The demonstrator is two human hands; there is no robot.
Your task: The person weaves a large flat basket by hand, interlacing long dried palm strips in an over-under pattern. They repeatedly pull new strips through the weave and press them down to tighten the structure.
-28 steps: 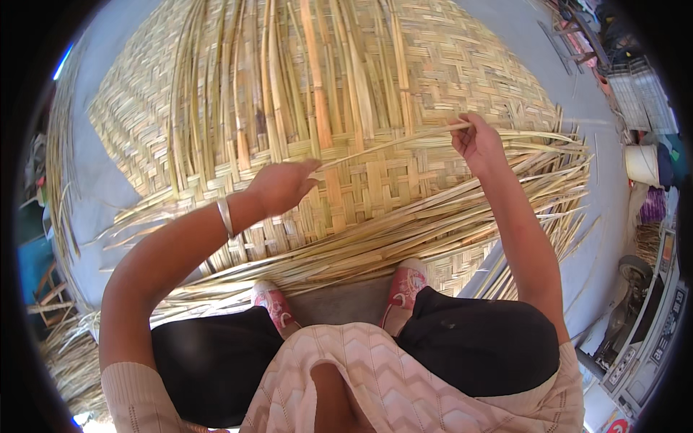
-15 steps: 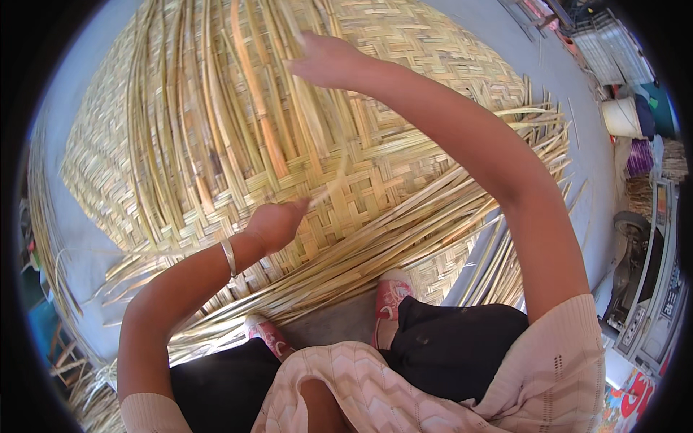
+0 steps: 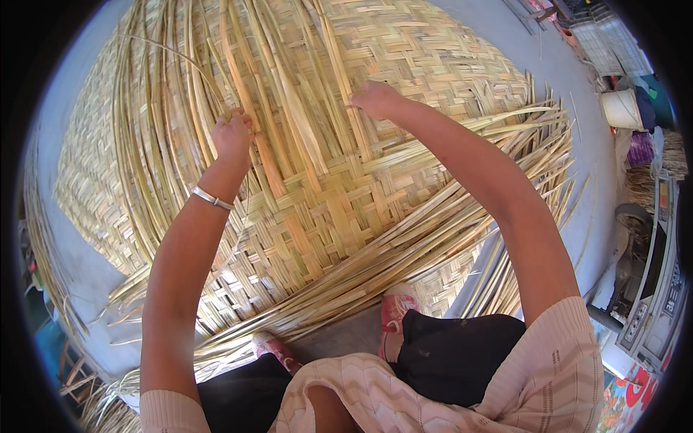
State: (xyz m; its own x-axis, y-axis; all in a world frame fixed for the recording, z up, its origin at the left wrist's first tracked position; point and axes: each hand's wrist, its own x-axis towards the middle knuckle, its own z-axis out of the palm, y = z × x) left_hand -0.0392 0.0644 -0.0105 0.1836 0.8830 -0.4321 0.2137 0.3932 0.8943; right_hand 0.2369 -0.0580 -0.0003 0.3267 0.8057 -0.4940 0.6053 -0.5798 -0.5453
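Note:
Under both arms spreads a large mat [image 3: 433, 50] woven from flat, straw-coloured reed strips. Long loose reed strips [image 3: 195, 108] lie folded back across it, running away from me. Over them at centre left, my left hand [image 3: 233, 136], with a silver bangle at the wrist, is closed on a thin reed strip [image 3: 170, 49] that bends off to the far left. Farther right, the closed fingers of my right hand [image 3: 377, 99] pinch one upright strip [image 3: 341, 68] near the weave's middle. The fingertips of both hands are partly hidden.
A thick band of unwoven strip ends [image 3: 404, 234] crosses the mat's near side, just beyond my pink shoes [image 3: 395, 310]. At the right stand a white bucket [image 3: 622, 114] and a grey vehicle body [image 3: 653, 252] with a wheel. More loose reeds [image 3: 50, 245] lie at the left.
My left hand has moved up and away from me, onto the folded-back strips. My right hand has shifted right and slightly nearer, now at another strip.

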